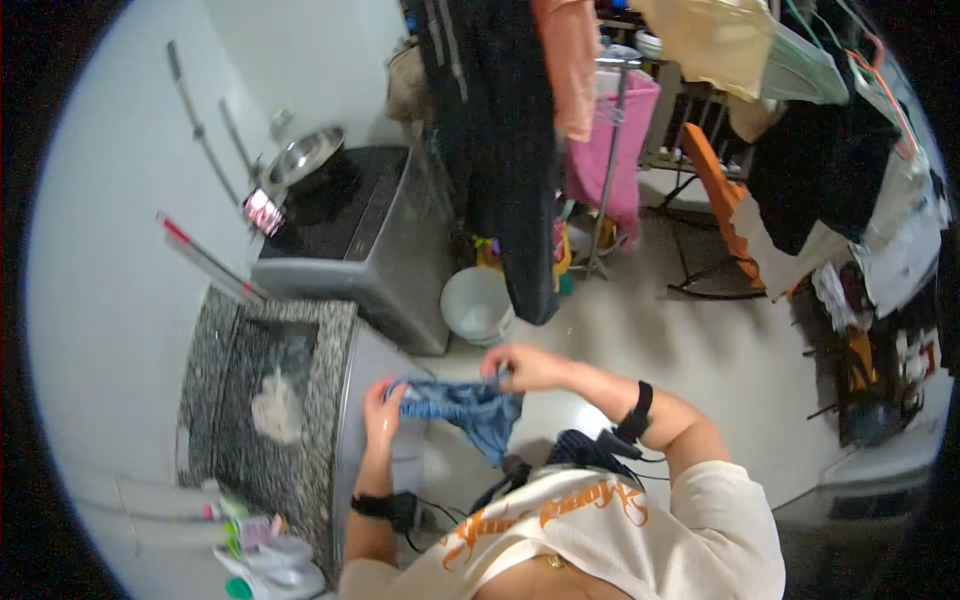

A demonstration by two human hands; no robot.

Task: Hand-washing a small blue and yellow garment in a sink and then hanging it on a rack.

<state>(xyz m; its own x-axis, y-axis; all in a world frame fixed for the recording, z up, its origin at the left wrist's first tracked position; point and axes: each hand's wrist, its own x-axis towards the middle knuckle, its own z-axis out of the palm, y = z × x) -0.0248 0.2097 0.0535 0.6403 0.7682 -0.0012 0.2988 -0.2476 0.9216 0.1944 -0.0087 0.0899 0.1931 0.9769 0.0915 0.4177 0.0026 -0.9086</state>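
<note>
A blue denim-like garment (469, 409) is stretched between both my hands over the floor, just right of the sink counter. My left hand (383, 412) grips its left end beside the counter's edge. Its upper right end is held in the fingers of my right hand (525, 367), and a corner of the cloth hangs down below. In the granite wash basin (259, 375), to the left, lies a pale wet cloth (277, 409), with darker bluish cloth above it.
A top-loading washing machine (341, 202) carries a metal bowl (307, 154). Beside it stands a white bucket (474, 304) under hanging black clothes (495, 150). Detergent bottles (277, 570) are at the counter's lower end. A pink towel (611, 150) and other laundry hang at the right.
</note>
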